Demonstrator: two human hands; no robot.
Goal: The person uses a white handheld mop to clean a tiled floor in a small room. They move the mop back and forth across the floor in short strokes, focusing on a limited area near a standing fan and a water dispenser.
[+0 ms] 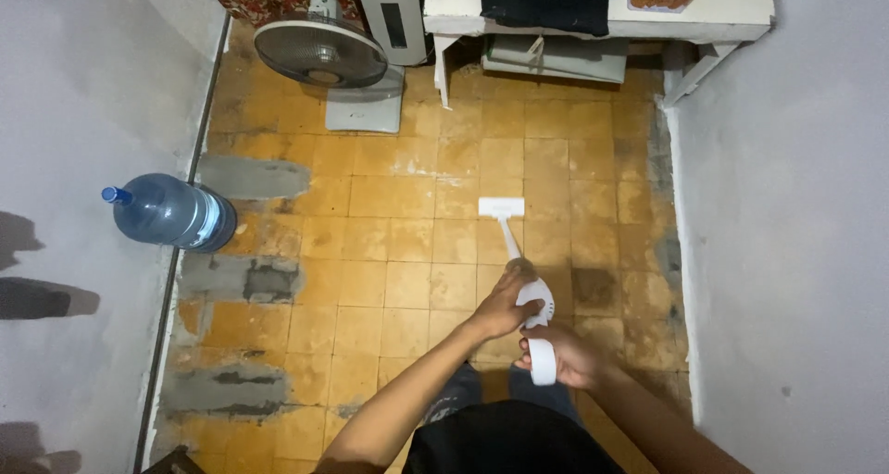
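So the room's a narrow one with a worn orange tiled floor (407, 252) patched with grey cement along the left edge, plain grey walls on both sides. At the far end there's a white table (732, 11) with a dark cloth (544, 2) draped over it, a white tower unit (394, 16) beside that, and a pedestal fan (321, 53) tipped back on its square base. A big blue water jug (167, 213) lies on its side by the left wall. In the middle of it all the person stands holding a small white handheld vacuum (535, 312), nozzle stretched out ahead so the flat white floor head (501, 207) sits on the tiles, well clear of the furniture. Right hand (567, 355) is wrapped tight around the rear handle, fingers closed on it. Left hand (505, 303) is curled over the body where the tube joins, pressed down on it rather than spread. Looks to me like they're mid-pass on the floor, or just steadying the tube joint, hard to say which. Any further stroke would need the head kept flat and both hands firm so the tube doesn't twist.
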